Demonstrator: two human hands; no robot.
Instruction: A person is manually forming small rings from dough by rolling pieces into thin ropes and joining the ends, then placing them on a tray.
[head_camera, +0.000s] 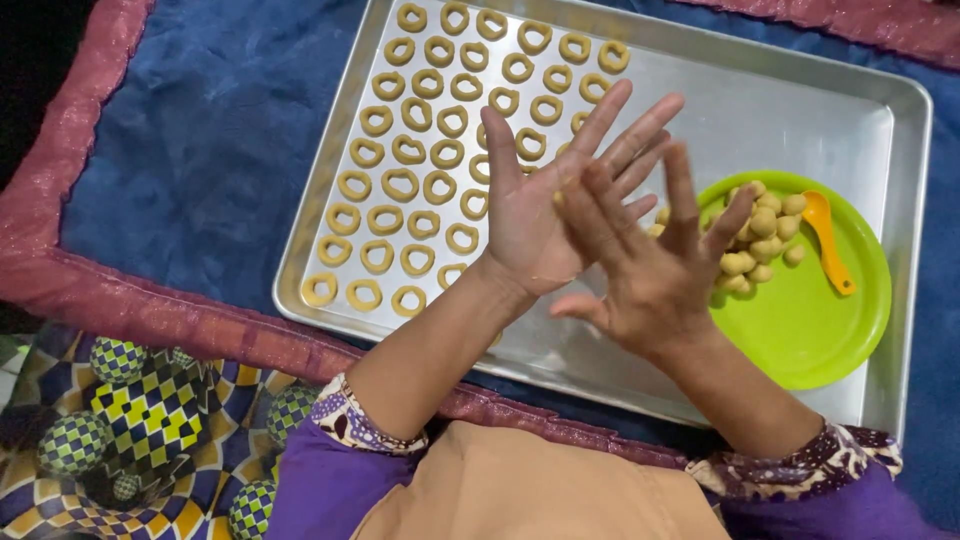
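Note:
My left hand (540, 200) is held palm up over a metal baking tray (760, 110), fingers spread. My right hand (650, 265) lies flat across its palm, pressing a small piece of yellow dough (558, 199) between the two palms; only a sliver of the dough shows. Several ring-shaped dough pieces (400, 185) lie in rows on the tray's left half. On the tray's right half stands a green plate (810, 330) with several small dough balls (760, 235) and an orange spoon (828, 240).
The tray rests on a blue cloth (200, 150) with a pink-red border (130, 305). A patterned checkered fabric (140, 420) lies at the lower left. My purple sleeves and tan garment fill the bottom edge.

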